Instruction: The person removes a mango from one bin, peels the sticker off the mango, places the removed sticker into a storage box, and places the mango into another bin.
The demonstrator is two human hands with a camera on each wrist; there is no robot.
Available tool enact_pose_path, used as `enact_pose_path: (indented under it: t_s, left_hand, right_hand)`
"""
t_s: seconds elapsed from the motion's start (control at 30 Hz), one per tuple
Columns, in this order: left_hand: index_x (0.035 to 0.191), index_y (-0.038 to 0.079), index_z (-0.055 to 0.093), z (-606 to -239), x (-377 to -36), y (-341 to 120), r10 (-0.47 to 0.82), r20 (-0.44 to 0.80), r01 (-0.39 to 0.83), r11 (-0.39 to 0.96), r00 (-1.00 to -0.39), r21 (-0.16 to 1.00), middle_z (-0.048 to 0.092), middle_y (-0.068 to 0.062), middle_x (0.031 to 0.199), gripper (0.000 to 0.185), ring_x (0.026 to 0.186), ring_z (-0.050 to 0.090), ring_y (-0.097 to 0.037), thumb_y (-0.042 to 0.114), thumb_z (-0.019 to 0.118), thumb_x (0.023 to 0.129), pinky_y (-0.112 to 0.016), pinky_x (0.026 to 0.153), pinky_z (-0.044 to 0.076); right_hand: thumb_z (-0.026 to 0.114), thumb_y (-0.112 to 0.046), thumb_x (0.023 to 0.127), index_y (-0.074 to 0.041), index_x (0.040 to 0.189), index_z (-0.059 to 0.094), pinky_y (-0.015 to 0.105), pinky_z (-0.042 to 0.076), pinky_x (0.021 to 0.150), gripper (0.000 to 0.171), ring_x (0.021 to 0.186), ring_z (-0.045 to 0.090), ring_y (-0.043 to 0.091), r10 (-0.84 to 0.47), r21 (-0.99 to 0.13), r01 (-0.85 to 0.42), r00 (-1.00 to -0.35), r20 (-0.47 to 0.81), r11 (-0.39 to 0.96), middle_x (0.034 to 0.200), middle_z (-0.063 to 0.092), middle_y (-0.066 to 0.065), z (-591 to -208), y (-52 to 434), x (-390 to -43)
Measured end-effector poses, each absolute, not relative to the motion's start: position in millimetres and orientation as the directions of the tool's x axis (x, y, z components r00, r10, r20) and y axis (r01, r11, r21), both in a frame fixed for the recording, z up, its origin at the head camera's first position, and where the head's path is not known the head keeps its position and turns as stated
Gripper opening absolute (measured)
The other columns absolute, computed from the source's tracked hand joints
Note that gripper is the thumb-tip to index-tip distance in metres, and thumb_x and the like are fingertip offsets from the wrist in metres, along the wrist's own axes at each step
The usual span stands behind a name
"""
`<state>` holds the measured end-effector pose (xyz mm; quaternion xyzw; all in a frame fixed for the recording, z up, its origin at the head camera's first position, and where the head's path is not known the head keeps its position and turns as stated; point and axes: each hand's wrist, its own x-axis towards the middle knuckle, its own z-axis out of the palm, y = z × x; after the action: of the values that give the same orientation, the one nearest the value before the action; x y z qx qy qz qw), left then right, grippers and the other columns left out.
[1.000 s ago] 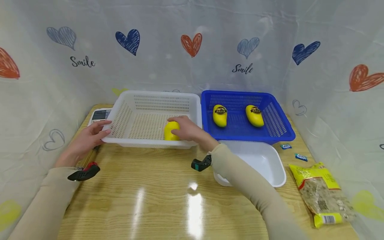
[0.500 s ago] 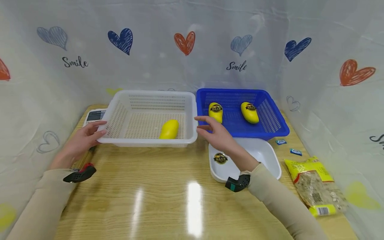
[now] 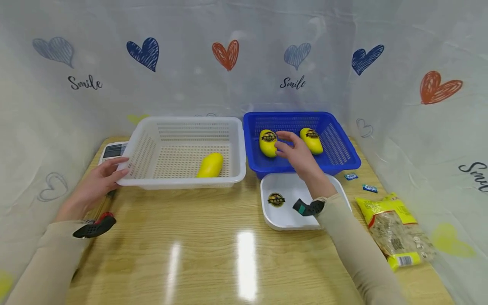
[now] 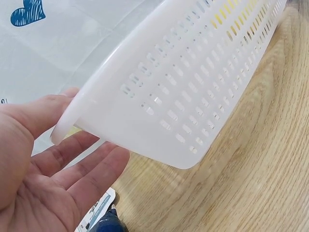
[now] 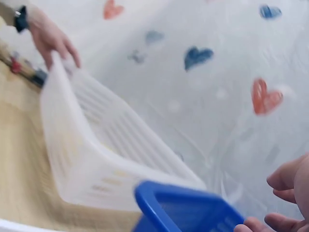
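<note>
Wood-grain table, right hand poised beside the left mango in the blue basket.
Left hand pinches the white basket by its rim; the right grasps nothing, contact unclear. Best to wrap thumb and fingers round that mango's middle before lifting.

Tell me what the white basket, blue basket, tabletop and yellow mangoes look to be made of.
White basket: likely moulded plastic, with a soft sheen; thin walls with regular slots.
Blue basket: probably smooth plastic too, evenly coloured, slots in its walls.
Tabletop: wood or glossy wood-look laminate, with visible grain and bright reflections.
Yellow mangoes: smooth, slightly shiny skin; real fruit or imitation, I cannot tell.
</note>
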<state>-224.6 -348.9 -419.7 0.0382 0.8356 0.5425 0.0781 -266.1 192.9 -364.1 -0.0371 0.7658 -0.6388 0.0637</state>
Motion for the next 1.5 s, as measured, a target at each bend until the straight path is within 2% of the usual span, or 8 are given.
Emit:
enact_pose_path:
  t_s: [0.27,0.43,0.77,0.87,1.0,1.13,1.33,1.5]
  left_hand:
    - [0.151,0.012,0.032,-422,-220,-353,0.108,-0.102,-0.041,0.458,-0.989,0.888,0.039,-0.014,0.140,0.057,0.095,0.058,0.002,0.033,0.052,0.102,-0.019,0.078,0.053]
    - [0.150,0.012,0.033,-421,-223,-349,0.128,-0.093,-0.027,0.443,-0.987,0.896,0.042,-0.010,0.137,0.056,0.096,0.059,0.001,0.031,0.052,0.102,-0.020,0.078,0.054]
    - [0.149,0.012,0.035,-421,-225,-348,0.145,-0.080,-0.014,0.411,-0.986,0.912,0.048,0.007,0.130,0.053,0.096,0.061,0.000,0.028,0.053,0.102,-0.021,0.078,0.054]
    - [0.149,0.012,0.035,-421,-224,-349,0.139,-0.083,-0.019,0.410,-0.987,0.912,0.048,0.007,0.129,0.054,0.096,0.061,0.000,0.029,0.053,0.102,-0.021,0.078,0.054]
    - [0.150,0.012,0.034,-419,-223,-348,0.129,-0.091,-0.027,0.430,-0.988,0.902,0.046,-0.001,0.133,0.056,0.095,0.060,0.001,0.032,0.053,0.101,-0.022,0.078,0.054]
    - [0.150,0.012,0.035,-418,-222,-347,0.125,-0.087,-0.025,0.430,-0.988,0.902,0.045,-0.003,0.134,0.056,0.095,0.060,0.001,0.033,0.053,0.101,-0.022,0.078,0.054]
    - [0.147,0.010,0.037,-417,-222,-348,0.148,-0.051,0.012,0.397,-0.988,0.918,0.050,0.007,0.126,0.051,0.095,0.061,-0.001,0.027,0.053,0.102,-0.023,0.077,0.055]
    - [0.148,0.010,0.037,-419,-223,-347,0.150,-0.054,0.012,0.406,-0.987,0.914,0.050,0.007,0.125,0.052,0.095,0.061,-0.001,0.028,0.053,0.102,-0.023,0.077,0.055]
  right_hand:
    - [0.050,-0.019,0.103,-0.007,0.147,0.040,0.040,0.044,0.103,0.046,0.131,0.045,0.029,0.003,-0.960,0.168,-0.985,-0.172,0.224,0.147,0.038,0.014,-386,206,-328]
    - [0.053,-0.021,0.102,-0.009,0.147,0.043,0.041,0.045,0.102,0.047,0.132,0.043,0.031,0.013,-0.920,0.234,-0.970,-0.243,0.313,0.149,0.039,0.014,-396,214,-349]
    - [0.057,-0.019,0.101,-0.015,0.150,0.039,0.051,0.033,0.110,0.053,0.142,0.028,0.034,-0.188,-0.876,0.248,-0.918,-0.349,0.414,0.159,0.020,0.017,-404,206,-364]
    - [0.057,-0.019,0.100,-0.018,0.154,0.033,0.049,0.030,0.112,0.058,0.144,0.024,0.033,-0.224,-0.851,0.258,-0.893,-0.391,0.457,0.161,0.015,0.014,-407,203,-367]
    - [0.057,-0.017,0.100,-0.022,0.155,0.030,0.048,0.028,0.114,0.062,0.146,0.021,0.030,-0.234,-0.845,0.288,-0.875,-0.423,0.451,0.162,0.012,0.011,-411,200,-369]
    - [0.057,-0.015,0.100,-0.021,0.154,0.032,0.049,0.028,0.113,0.060,0.144,0.024,0.032,-0.236,-0.858,0.294,-0.878,-0.417,0.421,0.161,0.014,0.013,-411,198,-370]
    - [0.057,-0.013,0.100,-0.018,0.153,0.035,0.050,0.034,0.110,0.058,0.139,0.033,0.035,-0.247,-0.868,0.300,-0.876,-0.415,0.395,0.160,0.017,0.015,-409,197,-370]
    - [0.059,-0.014,0.099,-0.020,0.154,0.032,0.051,0.033,0.110,0.062,0.142,0.029,0.032,-0.268,-0.852,0.292,-0.861,-0.432,0.435,0.161,0.017,0.012,-410,196,-371]
